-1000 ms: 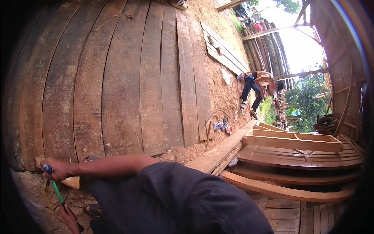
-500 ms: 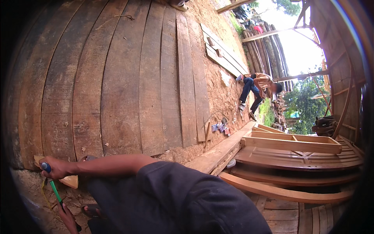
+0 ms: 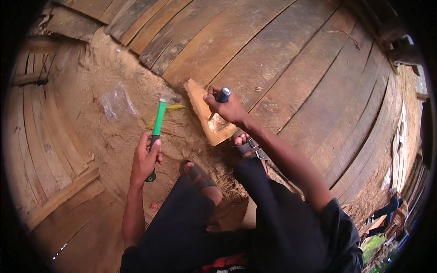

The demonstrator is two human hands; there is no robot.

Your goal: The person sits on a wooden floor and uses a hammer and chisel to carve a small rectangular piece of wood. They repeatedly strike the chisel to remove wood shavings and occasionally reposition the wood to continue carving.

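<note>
On sawdust-strewn ground, the left hand (image 3: 146,159) grips an upright green-handled hammer (image 3: 158,123), left of the blue-handled chisel (image 3: 222,95) clasped by the right hand (image 3: 227,109) on a wood offcut (image 3: 207,113).

The one camera sits on my head, the left of a side-by-side pair, and looks steeply down past my knees to the dirt floor (image 3: 114,136) and my sandalled feet. It is close: my left hand (image 3: 145,159) and right hand (image 3: 227,109) fill the middle, forearms coming up from the lower edge. The fisheye bends the wooden planks (image 3: 296,59) toward the dark rim. At the far lower right, a distant person (image 3: 389,207) shows small.
</note>
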